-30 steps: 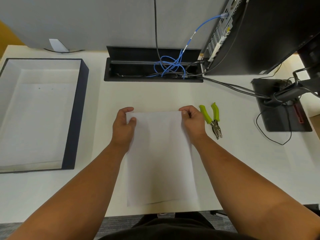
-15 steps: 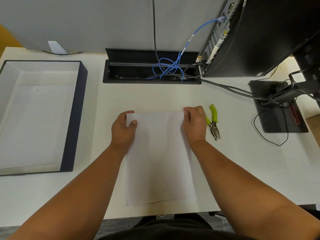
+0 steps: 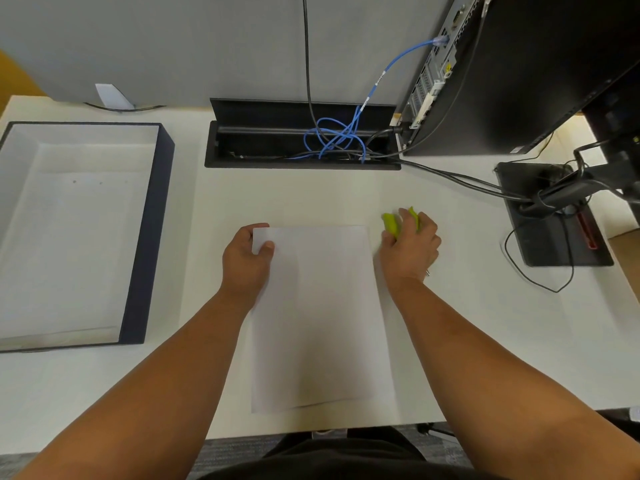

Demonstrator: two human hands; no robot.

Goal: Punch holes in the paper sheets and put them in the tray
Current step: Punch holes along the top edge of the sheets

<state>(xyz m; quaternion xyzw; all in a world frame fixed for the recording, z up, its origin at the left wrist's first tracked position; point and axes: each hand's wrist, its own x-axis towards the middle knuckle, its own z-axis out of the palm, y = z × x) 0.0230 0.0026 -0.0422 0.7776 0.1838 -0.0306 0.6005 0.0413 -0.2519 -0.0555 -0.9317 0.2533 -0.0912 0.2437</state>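
Observation:
A stack of white paper sheets (image 3: pixel 318 317) lies on the white desk in front of me. My left hand (image 3: pixel 246 261) pinches the stack's far left corner between thumb and fingers. Just right of the sheets, my right hand (image 3: pixel 410 245) is curled over the green-handled hole punch (image 3: pixel 391 224); only the handle tips and a bit of the metal nose show. The dark-walled tray (image 3: pixel 149 230) stands at the left, with punched white sheets lying in its bottom.
A black cable well (image 3: pixel 301 136) with tangled blue and black cables sits at the desk's back. A computer case and monitor stand (image 3: pixel 554 216) with trailing cables fill the right. The desk's front edge runs just below the sheets.
My right hand has let go of the paper's far right corner and moved right onto the hole punch. My left hand keeps its hold on the left corner.

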